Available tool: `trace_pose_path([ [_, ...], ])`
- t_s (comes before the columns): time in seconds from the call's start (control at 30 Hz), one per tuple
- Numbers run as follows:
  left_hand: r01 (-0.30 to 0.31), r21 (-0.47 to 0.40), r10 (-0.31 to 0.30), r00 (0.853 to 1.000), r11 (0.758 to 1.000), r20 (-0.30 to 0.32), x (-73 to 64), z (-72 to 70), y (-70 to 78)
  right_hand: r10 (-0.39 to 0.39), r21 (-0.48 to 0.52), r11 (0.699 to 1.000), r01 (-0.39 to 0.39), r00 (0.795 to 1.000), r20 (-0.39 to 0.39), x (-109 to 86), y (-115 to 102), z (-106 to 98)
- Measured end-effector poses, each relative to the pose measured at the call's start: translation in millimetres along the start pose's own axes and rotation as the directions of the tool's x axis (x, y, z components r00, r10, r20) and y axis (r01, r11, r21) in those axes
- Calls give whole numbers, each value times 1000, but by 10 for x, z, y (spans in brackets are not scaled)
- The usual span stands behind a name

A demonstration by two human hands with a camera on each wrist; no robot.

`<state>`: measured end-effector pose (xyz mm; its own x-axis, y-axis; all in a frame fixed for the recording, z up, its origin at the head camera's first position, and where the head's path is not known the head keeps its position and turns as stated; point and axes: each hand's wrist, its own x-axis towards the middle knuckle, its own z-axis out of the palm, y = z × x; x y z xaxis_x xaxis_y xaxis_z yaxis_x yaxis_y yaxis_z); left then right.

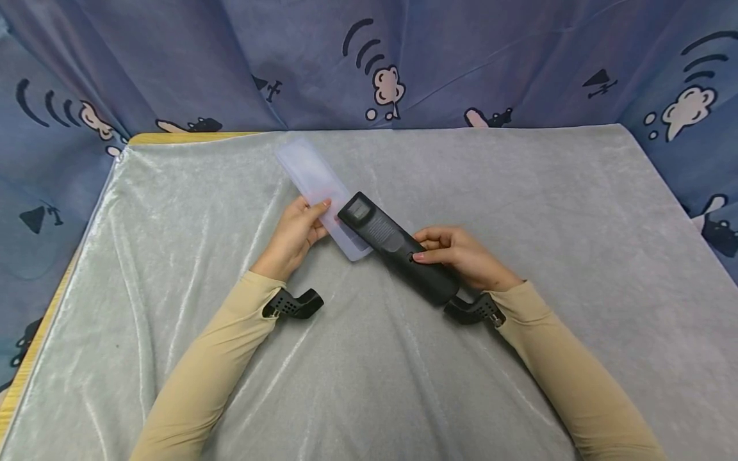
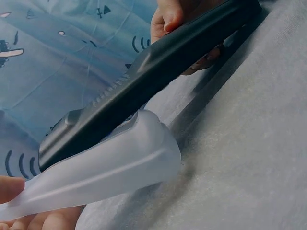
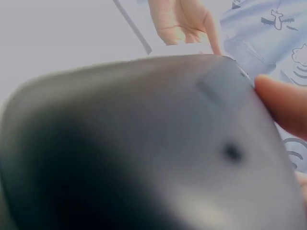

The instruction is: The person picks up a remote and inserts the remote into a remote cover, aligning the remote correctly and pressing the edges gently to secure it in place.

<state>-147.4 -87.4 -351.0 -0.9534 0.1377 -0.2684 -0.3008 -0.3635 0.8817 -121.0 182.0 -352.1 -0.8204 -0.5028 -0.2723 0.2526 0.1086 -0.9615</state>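
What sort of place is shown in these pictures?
Probably an indoor filming corner: a grey cloth covers the table, a blue patterned curtain hangs behind it, and two black wrist brackets are being worn.

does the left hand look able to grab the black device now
Probably not without letting go first: the left hand pinches the translucent cover, which lies between it and the black device, though the device is close.

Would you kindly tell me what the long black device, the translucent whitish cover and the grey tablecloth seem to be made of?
Long black device: probably hard plastic, matte, with moulded ridges. Translucent whitish cover: perhaps silicone or soft plastic, smooth and milky. Grey tablecloth: seemingly velvety fabric, shining in streaks.
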Motion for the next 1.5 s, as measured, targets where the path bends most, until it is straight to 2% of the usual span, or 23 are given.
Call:
trace_pose_path([
  [0.33, -52, 12, 52, 999, 999, 16, -3, 1, 6, -2, -91, 996, 4, 1000, 27, -10, 6, 4],
  [0.73, -83, 19, 83, 996, 996, 23, -12, 19, 10, 15, -84, 996, -12, 999, 32, -12, -5, 9],
  [1.5, -136, -1, 136, 989, 991, 65, -26, 26, 0, 20, -141, 990, -12, 998, 51, -9, -4, 6],
])
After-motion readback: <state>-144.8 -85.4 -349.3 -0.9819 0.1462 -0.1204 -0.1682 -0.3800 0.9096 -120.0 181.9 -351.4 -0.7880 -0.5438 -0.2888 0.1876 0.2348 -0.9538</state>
